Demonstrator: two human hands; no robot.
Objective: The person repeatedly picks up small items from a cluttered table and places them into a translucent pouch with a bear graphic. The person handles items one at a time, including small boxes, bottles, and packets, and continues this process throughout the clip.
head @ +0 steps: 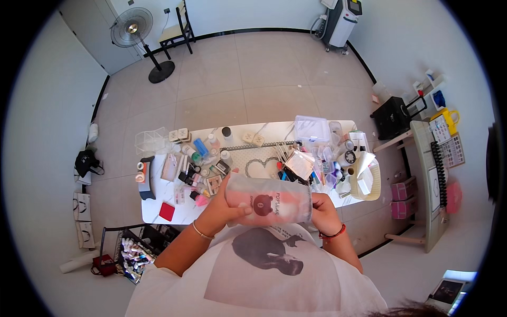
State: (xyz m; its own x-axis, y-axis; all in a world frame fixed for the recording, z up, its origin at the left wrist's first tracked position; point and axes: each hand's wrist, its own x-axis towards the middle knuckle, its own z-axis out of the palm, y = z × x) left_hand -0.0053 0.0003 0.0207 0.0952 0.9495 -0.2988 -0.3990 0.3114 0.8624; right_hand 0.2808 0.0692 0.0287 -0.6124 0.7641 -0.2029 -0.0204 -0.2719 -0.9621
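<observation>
Close before my chest lies a frosted plastic pouch (269,200) with a printed brown bear and reddish contents, held sideways. My left hand (233,206) grips its left end, thumb on the front. My right hand (325,214) is at the pouch's right end, its fingers partly hidden behind or inside it; whether they pinch the rim I cannot tell. Behind the pouch, a marble-patterned table (190,216) bears bottles and a mat with a heart outline (259,168). A palette with pans (214,184) lies just beyond my left hand. Brushes and a pink-white square packet (300,164) lie beyond the pouch.
A clear lidded box (311,128) stands at the table's far right, a cream basket (366,194) at its right end. A clear divided organizer (151,140) overhangs the far left. A black cart with bottles (134,253) stands lower left, a black suitcase (392,118) right.
</observation>
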